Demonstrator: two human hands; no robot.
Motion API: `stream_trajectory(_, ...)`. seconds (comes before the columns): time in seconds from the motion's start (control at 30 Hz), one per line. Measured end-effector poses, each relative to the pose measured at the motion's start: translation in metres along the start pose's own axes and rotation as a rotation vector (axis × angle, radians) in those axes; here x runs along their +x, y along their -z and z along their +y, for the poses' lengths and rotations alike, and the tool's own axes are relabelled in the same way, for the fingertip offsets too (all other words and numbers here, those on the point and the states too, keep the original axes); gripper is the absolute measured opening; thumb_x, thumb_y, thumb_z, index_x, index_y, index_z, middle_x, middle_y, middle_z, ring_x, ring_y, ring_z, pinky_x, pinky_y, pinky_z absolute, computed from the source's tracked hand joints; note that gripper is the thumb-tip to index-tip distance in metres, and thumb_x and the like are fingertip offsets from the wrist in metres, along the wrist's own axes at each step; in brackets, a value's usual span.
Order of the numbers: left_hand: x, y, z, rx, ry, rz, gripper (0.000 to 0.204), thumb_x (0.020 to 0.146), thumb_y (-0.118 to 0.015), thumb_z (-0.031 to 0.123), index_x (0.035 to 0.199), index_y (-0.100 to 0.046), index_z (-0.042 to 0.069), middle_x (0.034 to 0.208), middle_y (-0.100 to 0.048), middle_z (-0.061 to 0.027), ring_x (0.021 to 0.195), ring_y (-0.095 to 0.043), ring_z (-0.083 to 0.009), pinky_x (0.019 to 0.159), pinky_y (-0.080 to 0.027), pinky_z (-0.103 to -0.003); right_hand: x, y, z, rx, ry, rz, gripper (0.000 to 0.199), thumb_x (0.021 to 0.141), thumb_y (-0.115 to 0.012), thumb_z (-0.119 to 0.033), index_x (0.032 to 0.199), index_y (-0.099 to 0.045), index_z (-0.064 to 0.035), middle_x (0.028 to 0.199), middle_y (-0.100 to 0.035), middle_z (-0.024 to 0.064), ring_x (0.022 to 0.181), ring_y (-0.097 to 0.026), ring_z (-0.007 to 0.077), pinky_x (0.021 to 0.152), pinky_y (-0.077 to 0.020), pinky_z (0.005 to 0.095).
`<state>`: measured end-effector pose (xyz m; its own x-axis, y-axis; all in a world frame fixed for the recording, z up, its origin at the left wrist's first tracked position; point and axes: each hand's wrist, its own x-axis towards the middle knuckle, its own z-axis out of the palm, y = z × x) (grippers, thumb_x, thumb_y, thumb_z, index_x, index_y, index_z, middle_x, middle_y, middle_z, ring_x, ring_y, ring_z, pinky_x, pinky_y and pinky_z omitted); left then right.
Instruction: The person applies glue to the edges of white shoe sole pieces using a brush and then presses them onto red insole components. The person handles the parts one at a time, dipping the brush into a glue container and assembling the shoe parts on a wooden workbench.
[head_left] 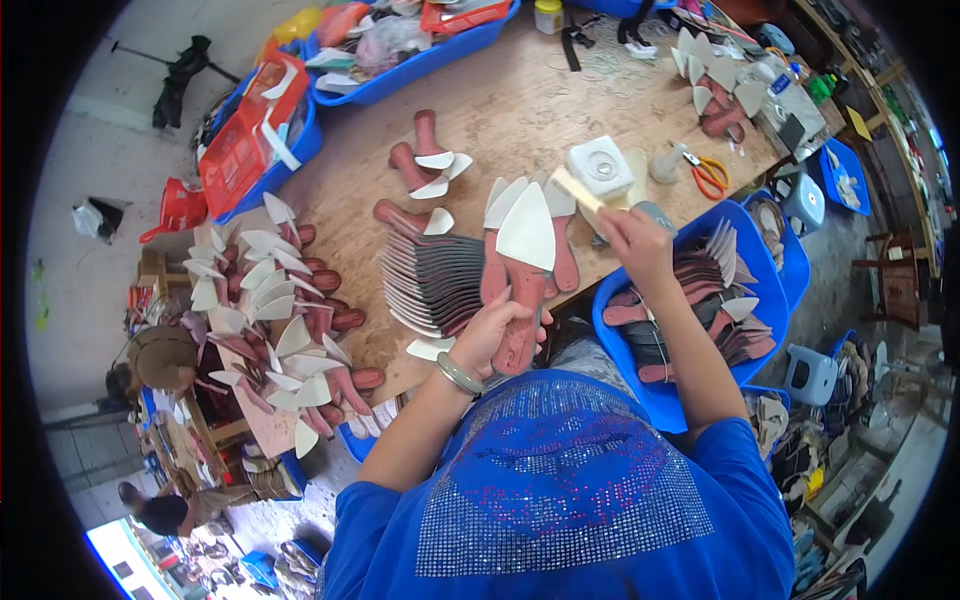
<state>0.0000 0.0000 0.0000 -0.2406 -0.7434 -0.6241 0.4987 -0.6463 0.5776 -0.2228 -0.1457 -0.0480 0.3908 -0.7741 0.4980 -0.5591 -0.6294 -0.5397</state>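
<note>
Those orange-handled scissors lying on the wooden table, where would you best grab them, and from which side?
Take the orange-handled scissors by their looped handles, coming from above on the side toward the blue tub. They lie flat on the wooden table, loops toward the table edge, blades pointing inward to a small pale bottle, so the handles are nearest and safest.

1 scissors (pixel 709 172), 1 white tub (pixel 600 166), 2 grey stools (pixel 808 374).

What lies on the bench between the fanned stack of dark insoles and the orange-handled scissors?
In the head view, upright reddish shoe pieces with white tips, then a white square tub.
</note>
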Motion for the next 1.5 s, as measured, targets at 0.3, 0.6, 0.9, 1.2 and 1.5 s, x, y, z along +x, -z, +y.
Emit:
stream_trajectory(0.3,-0.036,0.016,-0.004,0.001,-0.045,0.035,0.036,0.096,-0.043,0.018,0.128,-0.046,0.003,0.099,-0.064,-0.0106,0.080,-0.064,-0.0179,0.071,-0.055,-0.033,0.040,-0.028,-0.036,-0.149,-0.009,-0.048,0.012,0.083,-0.069,-0.014,0.095,-0.073,-0.0130,0.077,-0.066,0.0075,0.066,-0.065,0.0255,0.058,-0.0514,0.0357)
stream_trajectory(0.6,-0.057,0.071,-0.024,1.095,-0.551,0.651,0.068,0.099,-0.047,0.030,0.147,-0.019,-0.008,0.129,-0.053,-0.0262,0.118,-0.053,-0.0358,0.101,-0.039,-0.042,0.014,0.011,-0.073,0.316,-0.237,-0.060,0.015,0.085,-0.070,-0.010,0.097,-0.073,-0.0020,0.084,-0.071,0.0112,0.073,-0.067,0.0170,0.066,-0.0509,0.0284)
stream_trajectory(0.9,-0.071,0.069,-0.013,1.102,-0.710,0.754,0.082,0.076,-0.077,0.025,0.143,-0.037,0.000,0.114,-0.058,-0.0179,0.106,-0.053,-0.0329,0.096,-0.040,-0.041,-0.025,0.049,-0.023,0.271,-0.508,-0.045,0.017,0.083,-0.072,-0.010,0.097,-0.074,-0.0014,0.082,-0.071,0.0090,0.072,-0.067,0.0148,0.068,-0.0509,0.0258)
stream_trajectory(1.2,-0.054,0.053,0.000,1.377,-0.883,0.847,0.070,0.073,-0.078,0.021,0.134,-0.050,0.002,0.103,-0.058,-0.0139,0.096,-0.053,-0.0325,0.088,-0.042,-0.041,-0.011,0.069,-0.112,0.287,-0.046,-0.191,0.012,0.077,-0.076,-0.007,0.089,-0.074,-0.0061,0.063,-0.057,0.0054,0.052,-0.056,0.0150,0.046,-0.0410,0.0282)
stream_trajectory(1.5,-0.063,0.058,-0.001,1.381,-0.932,0.828,0.066,0.071,-0.078,0.018,0.131,-0.054,0.005,0.102,-0.058,-0.0128,0.096,-0.053,-0.0313,0.088,-0.043,-0.041,0.003,0.038,-0.074,0.021,-0.056,-0.043,0.010,0.076,-0.074,-0.008,0.087,-0.073,-0.0082,0.067,-0.062,0.0081,0.057,-0.061,0.0247,0.052,-0.0484,0.0338)
